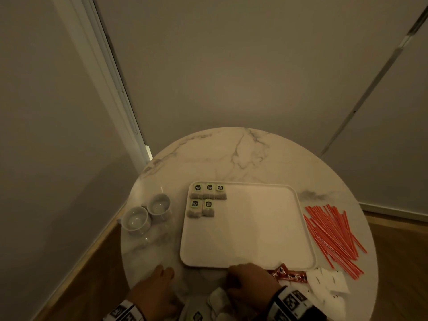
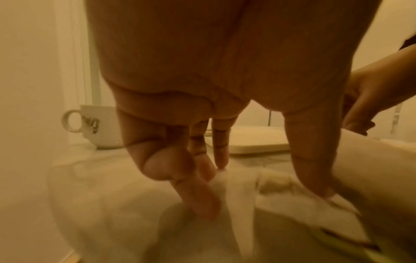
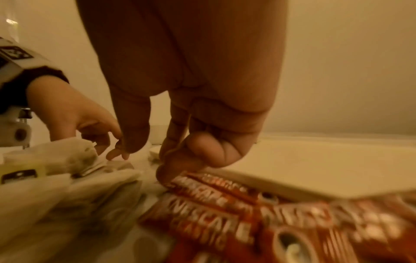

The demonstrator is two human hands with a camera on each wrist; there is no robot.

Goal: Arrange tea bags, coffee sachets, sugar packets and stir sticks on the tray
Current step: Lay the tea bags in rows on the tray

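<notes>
1. The right hand (image 1: 251, 282) is reaching down at 6 o'clock of the table (image 1: 250, 156), just in front of the tray (image 1: 254, 228). Its fingers are curling, and one fingertip is touching the coffee sachets (image 3: 225, 210); I cannot tell if it is pinching anything.
2. The left hand (image 1: 157, 290) is resting at 7 o'clock, fingers apart and pressing on the loose tea bags (image 2: 281, 192).
3. Five tea bags (image 1: 205, 199) are already lying at the tray's 10 o'clock corner. The stir sticks (image 1: 333, 237) at 3 o'clock and the sugar packets (image 1: 326, 283) at 5 o'clock are waiting outside the tray.
4. Risk: the loose bags are overlapping, so a string may be dragging a second bag along.
5. Risk: the two cups (image 1: 148, 215) at 9 o'clock are standing near the left arm.
6. Writing: the sachets are reading "NESCAFE"; the tea labels are too small.
</notes>
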